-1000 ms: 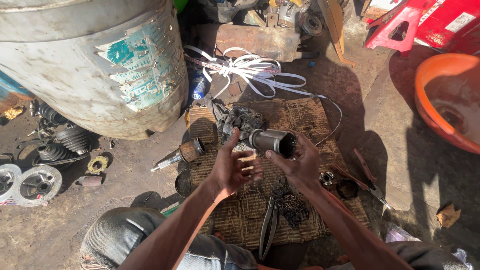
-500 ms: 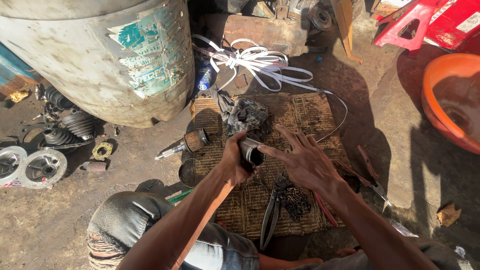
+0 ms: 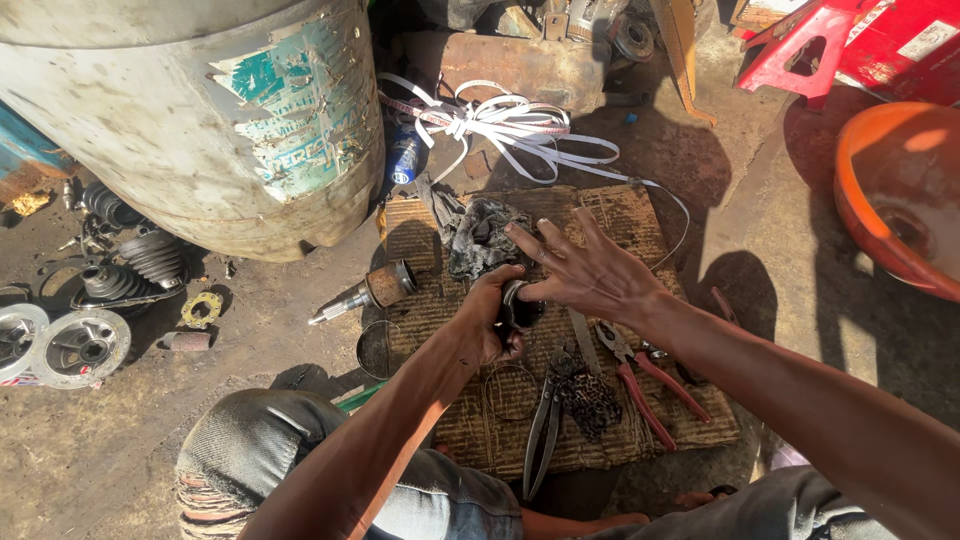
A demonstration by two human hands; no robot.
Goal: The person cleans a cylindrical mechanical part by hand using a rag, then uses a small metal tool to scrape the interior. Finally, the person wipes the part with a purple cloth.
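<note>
While we look down from the head camera, we see our left hand (image 3: 487,322) wrapped tight around a small dark metal cup (image 3: 520,305). Our right hand (image 3: 590,275) is spread wide and flat, with its fingers (image 3: 545,240) stretched out, and its palm edge sits right on top of the cup. It does not hold anything. Both hands are over a brown woven mat (image 3: 660,240) on the dirt ground. Just past our hands lies a greasy grey rag (image 3: 480,235). Near our left hand lies a metal shaft (image 3: 365,295) with a round end. Red-handled pliers (image 3: 640,380) and a dark chain (image 3: 590,400) rest on the mat below our right hand. A big dirty drum (image 3: 190,110) stands to the left, and white straps (image 3: 510,125) lie tangled behind the mat.
</note>
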